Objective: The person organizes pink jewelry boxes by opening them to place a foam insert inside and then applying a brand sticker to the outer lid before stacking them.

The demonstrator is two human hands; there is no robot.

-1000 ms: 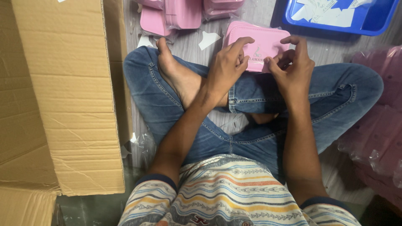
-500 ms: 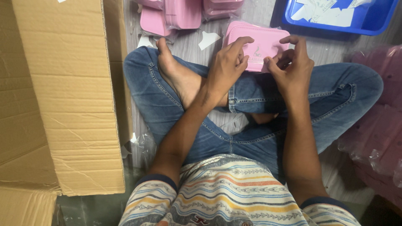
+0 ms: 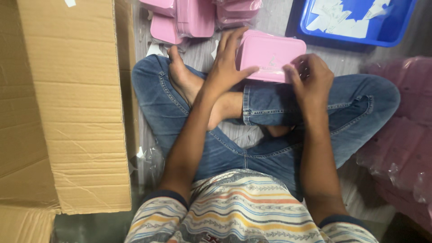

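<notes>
Person sits cross-legged on the floor. Pink rectangular case (image 3: 270, 55) rests on the raised knee, tilted slightly toward the body. Left hand (image 3: 227, 63) grasps its left end, thumb lying across the lid. Right hand (image 3: 310, 78) pinches the right near corner with curled fingers; what the fingertips work at is hidden.

Risks, as judged: the case balances on denim, not a flat surface, so a harder pull at the corner could tip it off toward the blue tray (image 3: 396, 33). Stacked wrapped pink cases (image 3: 198, 15) lie just beyond; a slipped case could knock them. Cardboard box (image 3: 72, 103) stands well clear.
</notes>
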